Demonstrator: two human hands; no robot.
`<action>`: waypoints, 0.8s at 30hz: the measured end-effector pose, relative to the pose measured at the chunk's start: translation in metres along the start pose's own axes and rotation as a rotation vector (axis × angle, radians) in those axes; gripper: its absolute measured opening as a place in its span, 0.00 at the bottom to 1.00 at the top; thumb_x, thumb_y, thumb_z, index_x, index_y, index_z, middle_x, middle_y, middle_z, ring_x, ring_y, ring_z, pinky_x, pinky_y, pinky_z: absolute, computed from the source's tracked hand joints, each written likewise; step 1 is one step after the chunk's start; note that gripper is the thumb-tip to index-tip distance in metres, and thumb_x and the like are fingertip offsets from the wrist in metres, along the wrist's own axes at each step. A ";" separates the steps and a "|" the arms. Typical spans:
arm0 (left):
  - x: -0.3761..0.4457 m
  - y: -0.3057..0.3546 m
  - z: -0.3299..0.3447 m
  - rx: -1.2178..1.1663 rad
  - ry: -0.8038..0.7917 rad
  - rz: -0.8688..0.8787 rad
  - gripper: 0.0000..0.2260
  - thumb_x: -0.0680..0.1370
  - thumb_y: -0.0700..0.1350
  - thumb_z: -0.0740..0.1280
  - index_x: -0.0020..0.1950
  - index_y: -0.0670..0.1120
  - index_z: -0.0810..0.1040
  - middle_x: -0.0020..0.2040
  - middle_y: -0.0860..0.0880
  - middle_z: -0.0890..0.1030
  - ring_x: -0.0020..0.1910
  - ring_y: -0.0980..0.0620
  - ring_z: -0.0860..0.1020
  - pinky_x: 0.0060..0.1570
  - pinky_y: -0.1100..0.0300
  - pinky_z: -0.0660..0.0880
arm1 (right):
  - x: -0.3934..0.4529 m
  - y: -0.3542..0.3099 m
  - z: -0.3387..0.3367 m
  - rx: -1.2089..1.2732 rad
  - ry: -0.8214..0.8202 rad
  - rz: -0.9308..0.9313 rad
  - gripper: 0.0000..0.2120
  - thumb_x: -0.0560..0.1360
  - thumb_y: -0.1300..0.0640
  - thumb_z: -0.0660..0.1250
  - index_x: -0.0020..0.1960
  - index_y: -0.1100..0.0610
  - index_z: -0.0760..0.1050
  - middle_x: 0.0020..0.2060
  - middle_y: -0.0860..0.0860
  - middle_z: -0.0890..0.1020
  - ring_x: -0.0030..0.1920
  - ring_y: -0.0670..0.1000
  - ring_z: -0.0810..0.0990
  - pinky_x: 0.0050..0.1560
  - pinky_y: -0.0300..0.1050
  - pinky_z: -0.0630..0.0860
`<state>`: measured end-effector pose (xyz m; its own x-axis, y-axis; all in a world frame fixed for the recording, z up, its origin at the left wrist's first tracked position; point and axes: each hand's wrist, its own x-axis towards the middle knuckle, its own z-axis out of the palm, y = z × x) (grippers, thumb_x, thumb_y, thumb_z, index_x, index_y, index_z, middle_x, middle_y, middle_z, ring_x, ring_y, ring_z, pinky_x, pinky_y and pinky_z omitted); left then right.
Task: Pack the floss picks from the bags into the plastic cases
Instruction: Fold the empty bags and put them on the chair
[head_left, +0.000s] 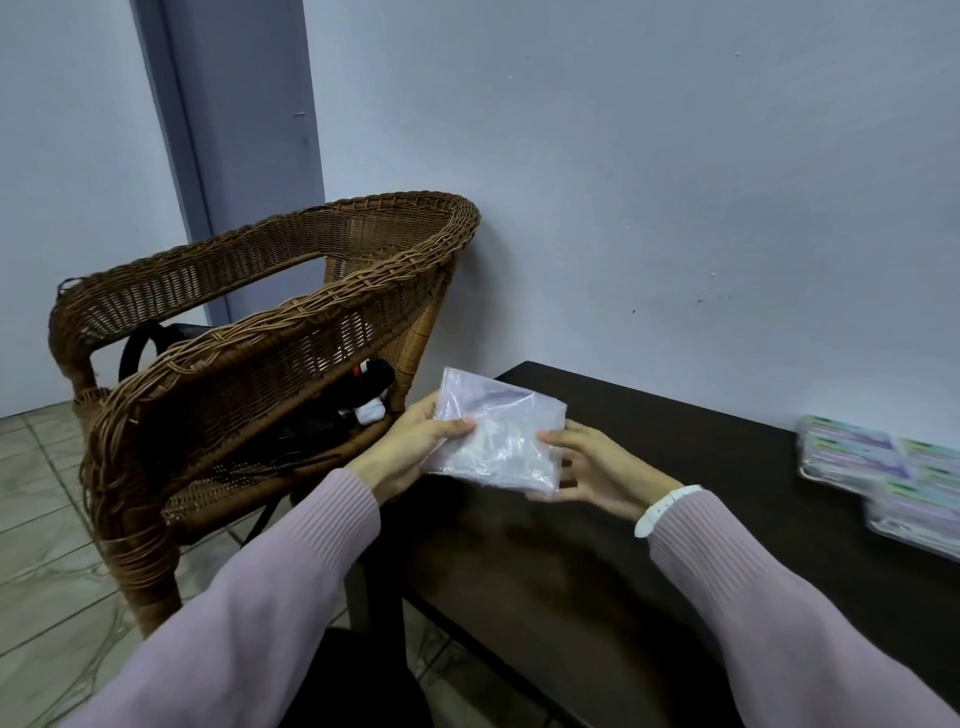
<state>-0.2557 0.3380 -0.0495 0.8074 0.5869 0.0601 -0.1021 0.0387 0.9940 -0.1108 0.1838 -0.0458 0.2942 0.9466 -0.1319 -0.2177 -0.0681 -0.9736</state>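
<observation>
wicker chair (249, 332) sits left of the dark table (649, 519), with dark stuff on its seat; ignore it. table is the work surface, and its near-left stretch in front of the hands is the place to set down.

plastic cases (883, 478) are stacked at the table's far right edge, well apart from the hands. blurred, so i cannot tell the count or whether any lid is open.

clear bag (498, 431) is held up over the table's left corner, between both hands. contents look pale and bunched low in the bag; no single floss pick can be made out.

left hand (415, 447) grasps the bag's left edge, thumb on top, fingers behind. right hand (587, 473) supports it from the right and below, thumb pressing the front face, fingers loosely curled under.

step in hand, my read: get the bag open. suggest:
1. find the mouth first, the seal side isn't readable here.
2. keep that side up so picks don't spill.
3. bring it nearer the cases before opening.
</observation>
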 end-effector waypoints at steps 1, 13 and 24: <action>0.000 0.001 -0.001 0.013 -0.002 0.001 0.12 0.76 0.33 0.64 0.58 0.44 0.74 0.49 0.45 0.82 0.43 0.51 0.82 0.40 0.60 0.81 | 0.000 0.000 0.001 -0.028 0.002 -0.025 0.17 0.75 0.61 0.64 0.63 0.53 0.70 0.55 0.56 0.79 0.49 0.55 0.82 0.48 0.52 0.81; -0.014 0.010 -0.014 -0.532 0.001 -0.289 0.19 0.75 0.41 0.64 0.65 0.40 0.71 0.51 0.39 0.82 0.44 0.45 0.83 0.41 0.54 0.82 | 0.003 -0.001 0.015 -0.092 0.151 -0.258 0.16 0.76 0.73 0.54 0.44 0.61 0.78 0.39 0.53 0.82 0.35 0.44 0.82 0.36 0.34 0.79; -0.014 0.020 0.009 -0.232 0.159 -0.176 0.15 0.76 0.46 0.68 0.59 0.44 0.70 0.52 0.42 0.78 0.51 0.46 0.78 0.50 0.54 0.78 | 0.017 0.010 0.034 -0.398 0.383 -0.392 0.22 0.76 0.70 0.55 0.38 0.51 0.82 0.57 0.53 0.76 0.57 0.51 0.75 0.54 0.45 0.78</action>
<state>-0.2634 0.3230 -0.0293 0.7252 0.6733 -0.1441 -0.1134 0.3232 0.9395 -0.1392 0.2102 -0.0513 0.6064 0.7516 0.2594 0.3096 0.0773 -0.9477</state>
